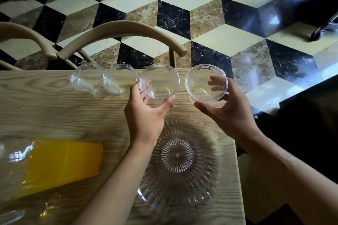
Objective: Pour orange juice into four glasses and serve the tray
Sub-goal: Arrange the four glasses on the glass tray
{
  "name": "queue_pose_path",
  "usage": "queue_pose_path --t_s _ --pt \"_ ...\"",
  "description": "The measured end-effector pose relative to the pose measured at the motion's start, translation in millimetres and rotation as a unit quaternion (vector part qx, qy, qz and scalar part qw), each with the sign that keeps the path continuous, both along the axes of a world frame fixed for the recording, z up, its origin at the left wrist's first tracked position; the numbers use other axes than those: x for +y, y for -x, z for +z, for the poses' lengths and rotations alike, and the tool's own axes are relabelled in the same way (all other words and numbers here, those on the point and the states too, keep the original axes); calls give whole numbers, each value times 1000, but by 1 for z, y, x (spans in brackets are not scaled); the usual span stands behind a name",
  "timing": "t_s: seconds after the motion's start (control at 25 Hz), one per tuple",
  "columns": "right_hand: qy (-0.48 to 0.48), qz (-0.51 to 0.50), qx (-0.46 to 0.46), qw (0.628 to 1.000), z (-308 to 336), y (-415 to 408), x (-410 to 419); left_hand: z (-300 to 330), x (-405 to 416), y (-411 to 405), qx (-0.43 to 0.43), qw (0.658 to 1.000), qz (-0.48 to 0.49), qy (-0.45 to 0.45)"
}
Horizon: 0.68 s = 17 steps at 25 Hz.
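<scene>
Head view showed four clear glasses in a row along the far edge of the wooden table (54,107), all of them empty or nearly so. The left hand (146,113) was wrapped around the third glass (158,82), thumb on its near side and fingers curled behind it. The right hand (230,113) cupped the fourth glass (205,82), thumb at the near rim and fingers visible through the far wall. Whether either glass was lifted or still resting on the wood could not be told. The first glass (86,76) and the second glass (118,78) stood untouched to the left, just beside one another.

Directly below the hands lay the ribbed clear tray (177,155), bare. The juice bottle (60,164) lay near the left edge, tilted in the wide-angle view, well apart from the glasses.

The step looked like setting the glasses up before pouring. Done well, each glass would be gripped low on its wall, kept upright, and set down with gaps between them so the rims do not knock. The table's right edge was close to the fourth glass, so that one wanted care.
</scene>
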State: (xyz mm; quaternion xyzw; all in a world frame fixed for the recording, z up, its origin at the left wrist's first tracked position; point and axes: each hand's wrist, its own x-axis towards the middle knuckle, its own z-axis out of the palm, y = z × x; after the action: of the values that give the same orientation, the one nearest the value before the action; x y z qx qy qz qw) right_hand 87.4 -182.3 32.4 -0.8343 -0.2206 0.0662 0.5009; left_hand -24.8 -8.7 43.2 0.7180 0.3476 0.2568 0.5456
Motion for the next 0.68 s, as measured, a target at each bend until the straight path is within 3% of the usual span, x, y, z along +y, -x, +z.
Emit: queue_pose_path --t_s 0.68 --pt "70 38 -21 997 -9 90 -39 -18 -22 93 31 995 -63 72"
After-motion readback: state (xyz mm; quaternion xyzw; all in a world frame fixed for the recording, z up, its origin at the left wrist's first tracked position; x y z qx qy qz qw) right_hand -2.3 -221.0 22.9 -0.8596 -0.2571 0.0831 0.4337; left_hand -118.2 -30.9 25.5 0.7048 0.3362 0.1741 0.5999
